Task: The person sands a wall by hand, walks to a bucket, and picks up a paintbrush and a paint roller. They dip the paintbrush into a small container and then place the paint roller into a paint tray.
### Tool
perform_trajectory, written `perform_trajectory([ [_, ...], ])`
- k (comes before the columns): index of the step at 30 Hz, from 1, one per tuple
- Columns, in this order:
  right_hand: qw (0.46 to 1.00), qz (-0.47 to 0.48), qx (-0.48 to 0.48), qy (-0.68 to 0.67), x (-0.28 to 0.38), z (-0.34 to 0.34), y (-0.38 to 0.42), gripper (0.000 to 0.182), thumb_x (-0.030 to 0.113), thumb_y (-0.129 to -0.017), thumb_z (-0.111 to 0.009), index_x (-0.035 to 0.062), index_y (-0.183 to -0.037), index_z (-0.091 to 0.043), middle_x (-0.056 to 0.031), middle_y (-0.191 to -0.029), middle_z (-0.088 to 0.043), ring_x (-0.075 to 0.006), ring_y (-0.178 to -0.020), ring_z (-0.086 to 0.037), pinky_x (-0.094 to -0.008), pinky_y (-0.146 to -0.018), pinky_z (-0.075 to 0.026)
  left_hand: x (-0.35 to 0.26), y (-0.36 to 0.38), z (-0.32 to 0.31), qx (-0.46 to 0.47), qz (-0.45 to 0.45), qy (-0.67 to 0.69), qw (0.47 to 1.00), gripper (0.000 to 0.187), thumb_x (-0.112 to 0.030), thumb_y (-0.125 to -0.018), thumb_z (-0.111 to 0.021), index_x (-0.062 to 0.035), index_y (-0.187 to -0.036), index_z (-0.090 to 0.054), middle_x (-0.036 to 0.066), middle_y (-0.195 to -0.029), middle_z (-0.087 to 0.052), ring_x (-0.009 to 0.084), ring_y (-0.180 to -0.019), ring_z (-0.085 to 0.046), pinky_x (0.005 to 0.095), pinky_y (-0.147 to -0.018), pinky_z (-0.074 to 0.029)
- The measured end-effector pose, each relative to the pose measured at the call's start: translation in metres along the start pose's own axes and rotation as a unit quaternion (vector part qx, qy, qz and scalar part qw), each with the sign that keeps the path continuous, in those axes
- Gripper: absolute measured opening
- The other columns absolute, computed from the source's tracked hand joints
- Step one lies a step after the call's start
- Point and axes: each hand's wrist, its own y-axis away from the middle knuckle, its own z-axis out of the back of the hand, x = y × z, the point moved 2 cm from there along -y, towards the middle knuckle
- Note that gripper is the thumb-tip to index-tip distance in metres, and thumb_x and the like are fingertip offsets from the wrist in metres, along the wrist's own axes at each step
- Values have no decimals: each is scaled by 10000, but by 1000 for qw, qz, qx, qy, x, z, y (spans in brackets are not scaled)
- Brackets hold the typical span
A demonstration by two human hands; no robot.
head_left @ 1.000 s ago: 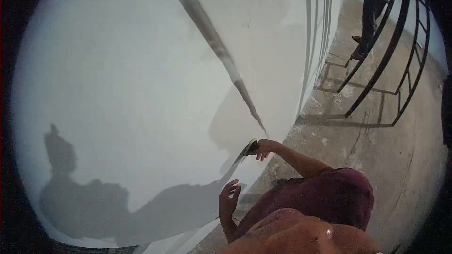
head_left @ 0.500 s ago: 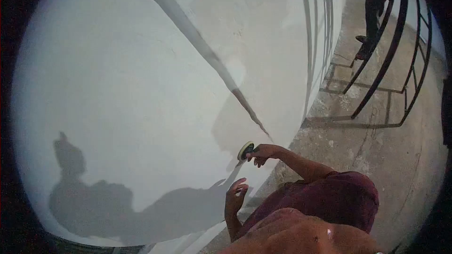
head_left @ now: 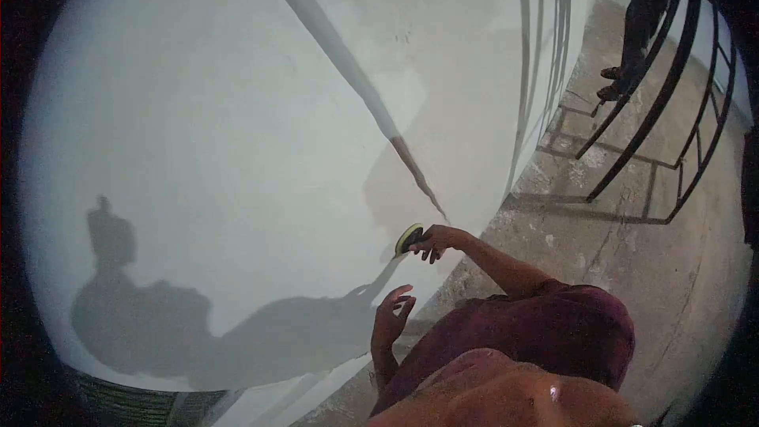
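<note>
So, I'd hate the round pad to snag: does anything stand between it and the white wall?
Nothing visible stands between the round pad, held in the right hand, and the white wall. The left hand is apart from the pad, lower in the view. I can't tell whether the pad touches the wall.
</note>
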Motion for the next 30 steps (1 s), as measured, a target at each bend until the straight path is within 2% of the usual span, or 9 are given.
perform_trajectory([
  [4,996,-52,-27,61,-41,8,-21,560,546,-835,-675,6,-984,-690,-112,-855,-732,-203,-649,-712,-308,-542,-563,11,2,-5,-11,-22,16,1000,338,-232,-930,-649,-107,-1241,-605,96,-1246,-620,236,-1063,-642,397,-932,-492],
  [7,996,-66,-57,22,-25,1,0,527,412,-890,-663,-79,-1077,-636,-139,-833,-723,-184,-626,-703,-273,-526,-567,8,4,-9,2,10,-13,1000,358,-249,-934,-645,-106,-1257,-587,91,-1272,-604,242,-1072,-635,404,-936,-490],
  [12,998,6,-57,-23,-40,8,-9,519,425,-894,-666,-45,-1111,-631,-155,-806,-709,-196,-593,-688,-302,-530,-567,8,8,-11,-18,-32,-23,999,393,-305,-940,-635,-108,-1270,-555,93,-1281,-579,245,-1069,-626,402,-915,-505],
  [15,997,-54,-58,15,-41,14,-22,446,372,-909,-644,-30,-1103,-646,-153,-800,-697,-196,-605,-686,-289,-532,-556,19,11,-13,-62,-68,11,996,395,-364,-948,-609,-97,-1237,-580,118,-1270,-578,237,-1051,-632,406,-927,-505],
  [18,1000,-17,6,0,-17,-2,1,559,480,-935,-569,-28,-1163,-619,-119,-818,-668,-158,-610,-643,-254,-551,-504,10,37,-14,-98,-63,4,993,432,-435,-935,-605,-98,-1204,-590,122,-1220,-594,248,-1032,-634,428,-929,-495],
  [22,999,26,8,-18,-24,-13,6,621,589,-898,-570,36,-1177,-619,-91,-828,-642,-146,-595,-602,-271,-569,-475,22,57,-20,-133,-21,-4,991,436,-455,-928,-606,-102,-1184,-597,114,-1198,-603,264,-1005,-636,432,-899,-497],
  [26,993,-83,11,79,-56,13,-33,672,635,-864,-584,54,-1201,-599,-91,-894,-645,-149,-611,-612,-277,-580,-472,33,48,-14,-141,-48,-7,989,420,-445,-922,-618,-103,-1165,-602,111,-1176,-611,269,-980,-636,428,-870,-498],
  [28,991,-102,-1,92,-44,9,-23,639,588,-892,-581,31,-1203,-593,-103,-914,-649,-154,-623,-622,-272,-579,-472,32,49,-8,-144,-48,-2,988,419,-444,-921,-620,-104,-1165,-603,111,-1172,-614,267,-979,-637,427,-869,-499],
  [30,999,-18,30,-23,-24,-8,-11,565,511,-927,-572,12,-1191,-596,-105,-900,-656,-154,-641,-632,-270,-577,-482,36,50,2,-145,-53,4,988,418,-443,-919,-622,-105,-1165,-604,111,-1167,-616,265,-979,-637,425,-867,-500],
])
